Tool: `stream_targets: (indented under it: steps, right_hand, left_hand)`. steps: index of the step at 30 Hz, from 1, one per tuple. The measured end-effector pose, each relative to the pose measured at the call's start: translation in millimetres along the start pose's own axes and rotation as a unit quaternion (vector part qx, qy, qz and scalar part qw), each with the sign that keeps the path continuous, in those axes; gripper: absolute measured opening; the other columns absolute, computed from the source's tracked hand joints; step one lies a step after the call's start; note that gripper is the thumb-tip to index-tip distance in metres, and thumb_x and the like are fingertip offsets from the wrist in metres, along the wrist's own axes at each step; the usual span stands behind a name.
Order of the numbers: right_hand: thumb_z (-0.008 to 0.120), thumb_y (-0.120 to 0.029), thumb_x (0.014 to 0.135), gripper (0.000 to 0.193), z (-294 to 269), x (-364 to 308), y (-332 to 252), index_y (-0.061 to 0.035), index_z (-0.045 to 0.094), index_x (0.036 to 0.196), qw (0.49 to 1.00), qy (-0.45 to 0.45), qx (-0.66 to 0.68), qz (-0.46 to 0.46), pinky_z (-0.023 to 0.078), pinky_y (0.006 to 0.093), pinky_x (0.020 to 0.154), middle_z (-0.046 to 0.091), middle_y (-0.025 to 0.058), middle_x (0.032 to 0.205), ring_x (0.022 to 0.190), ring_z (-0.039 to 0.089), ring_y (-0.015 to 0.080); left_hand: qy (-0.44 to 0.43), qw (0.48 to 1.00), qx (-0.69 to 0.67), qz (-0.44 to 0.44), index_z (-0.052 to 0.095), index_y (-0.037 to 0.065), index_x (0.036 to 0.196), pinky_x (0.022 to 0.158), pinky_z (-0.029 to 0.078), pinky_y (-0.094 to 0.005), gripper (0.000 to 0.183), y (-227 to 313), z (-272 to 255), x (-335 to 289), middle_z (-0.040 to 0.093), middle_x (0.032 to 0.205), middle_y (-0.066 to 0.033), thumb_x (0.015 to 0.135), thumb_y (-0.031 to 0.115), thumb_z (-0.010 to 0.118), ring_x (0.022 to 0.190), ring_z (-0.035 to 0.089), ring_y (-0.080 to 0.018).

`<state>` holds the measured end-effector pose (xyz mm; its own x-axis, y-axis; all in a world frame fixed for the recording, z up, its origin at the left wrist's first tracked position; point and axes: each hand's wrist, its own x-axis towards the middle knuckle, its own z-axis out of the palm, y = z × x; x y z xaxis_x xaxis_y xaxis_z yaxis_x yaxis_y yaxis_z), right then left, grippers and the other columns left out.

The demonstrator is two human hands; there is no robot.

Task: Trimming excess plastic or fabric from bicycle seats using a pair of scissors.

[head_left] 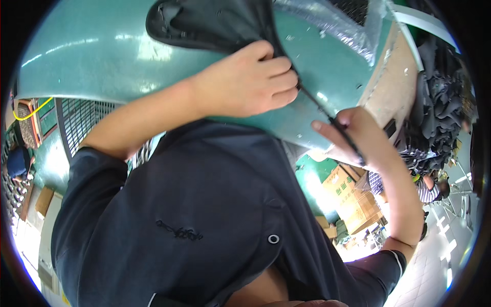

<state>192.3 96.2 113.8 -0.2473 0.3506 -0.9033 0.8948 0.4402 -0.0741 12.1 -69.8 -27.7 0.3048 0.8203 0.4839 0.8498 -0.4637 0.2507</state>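
A black, smooth, leather-like piece (209, 23) with a rounded end lies on the green tabletop (97, 66) at the top of the view. My left hand (263, 79) is closed on its near edge, fingers curled under. From that edge a thin black strip (317, 102) runs down to the right, thicker towards its lower end. My right hand (360, 133) grips this thicker part, with the thumb stretched out along one side. Whether the strip is part of the black piece or a separate thin tool, I cannot tell.
Clear plastic wrapping (337, 28) and a worn tan board (391, 77) lie at the table's right. Beyond hangs a heap of black pieces (434, 107). Cardboard boxes (353, 199) stand below right. A dark grid crate (76, 125) is at left. Other people sit farther off on both sides.
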Motion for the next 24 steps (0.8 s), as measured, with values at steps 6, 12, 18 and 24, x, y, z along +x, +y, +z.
stream_targets:
  steps: [6,12,18,24]
  right_hand:
    - [0.089,-0.052,0.082,0.061,28.4,-3.5,40.1,0.0006,0.061,0.068,0.992,0.040,0.100,-0.058,0.042,0.0376,0.051,0.051,0.0077,0.054,0.051,0.046,0.0167]
    - [0.095,-0.042,0.076,0.055,37.8,0.1,85.9,0.0000,0.059,0.075,0.943,0.298,0.128,-0.069,0.045,0.0397,0.060,0.055,0.0109,0.065,0.059,0.052,0.0237]
    - [0.083,-0.020,0.083,0.036,43.3,78.9,156.7,0.0021,0.068,0.107,0.836,0.506,0.188,-0.096,0.054,0.0420,0.077,0.070,0.0171,0.091,0.084,0.069,0.0323]
    - [0.071,-0.008,0.089,0.032,70.5,125.2,168.0,0.0031,0.069,0.119,0.673,0.720,0.101,-0.136,0.053,0.0488,0.095,0.067,0.0226,0.124,0.108,0.064,0.0430]
  left_hand:
    - [0.025,1.000,0.016,-0.010,0.068,0.012,0.102,0.078,0.043,-0.0353,0.022,12.9,-9.2,3.4,0.058,0.095,-0.0007,0.085,0.024,0.061,0.092,0.055,-0.0190]
    - [-0.007,0.999,0.053,0.011,0.066,0.012,0.096,0.078,0.042,-0.0347,0.015,20.1,-21.3,3.6,0.054,0.091,-0.0006,0.085,0.021,0.062,0.090,0.054,-0.0186]
    - [-0.034,0.992,0.115,0.038,0.064,0.009,0.114,0.106,0.044,-0.0448,0.030,10.5,-23.3,27.2,0.063,0.116,-0.0112,0.087,0.022,0.065,0.116,0.060,-0.0266]
    - [-0.321,0.945,0.042,0.052,0.056,0.018,0.140,0.102,0.043,-0.0415,0.060,-4.4,-44.6,62.1,0.061,0.111,-0.0062,0.086,0.032,0.077,0.107,0.061,-0.0249]
